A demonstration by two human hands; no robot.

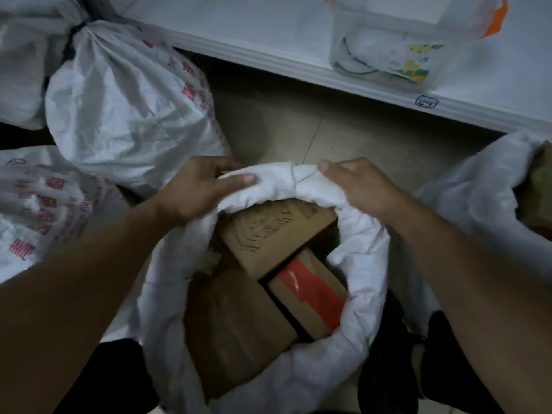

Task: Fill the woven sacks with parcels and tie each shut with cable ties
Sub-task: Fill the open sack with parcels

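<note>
An open white woven sack (361,234) stands on the floor below me, its mouth rolled down into a thick rim. Inside lie brown cardboard parcels: a printed one (268,234) at the top, one with red tape (310,294) at the right and a large one (239,327) at the lower left. My left hand (200,189) grips the far rim at the left, thumb on top of the roll. My right hand (358,186) grips the far rim at the right. No cable tie is in sight.
A tied white sack with red print (131,115) lies at the left, with another (38,204) below it and a third (27,55) at the top left. A white shelf (268,34) carries a clear plastic tub (397,46). Another open sack (478,189) stands at the right.
</note>
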